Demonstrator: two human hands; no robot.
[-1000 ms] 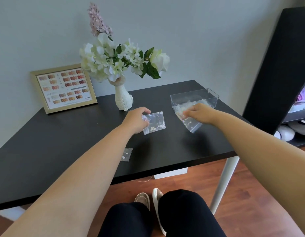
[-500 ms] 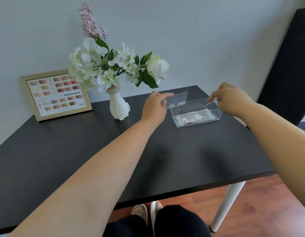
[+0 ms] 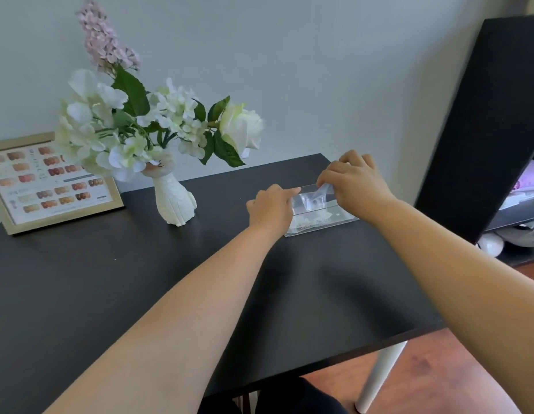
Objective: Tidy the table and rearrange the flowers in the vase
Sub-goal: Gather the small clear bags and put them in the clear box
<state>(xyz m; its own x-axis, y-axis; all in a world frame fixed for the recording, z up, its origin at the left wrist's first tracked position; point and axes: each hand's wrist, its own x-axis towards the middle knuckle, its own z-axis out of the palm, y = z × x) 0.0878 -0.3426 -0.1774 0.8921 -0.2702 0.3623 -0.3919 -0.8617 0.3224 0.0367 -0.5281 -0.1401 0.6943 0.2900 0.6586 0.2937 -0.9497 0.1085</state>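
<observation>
Landmark: clear box, low and rectangular, transparent walls, standing on the black table toward its far right corner. Inside the box, on its floor, lie small pale items, blurred; they look like little clear packets with light specks. Above the box, a clear bag is held between both hands, slightly crumpled, with tiny white bits showing through it. Left hand is at the left end of the box, fingers curled, thumb and forefinger pinching the bag's left edge. Right hand is over the box's right half, knuckles up, fingertips pressed together on the bag's upper right edge. Whether the bag touches the box rim cannot be told. Left of the box, well apart, stands the vase: white, ribbed, narrow neck, upright on the table. It holds flowers: pale white-green clusters, one white rose leaning toward the box, a tall lilac sprig rising at the far left, dark green leaves. Further left from the box, beyond the vase, a gold frame leans against the wall, showing rows of brown and pink swatches. Right of the box, off the table, stands a black shelf.
</observation>
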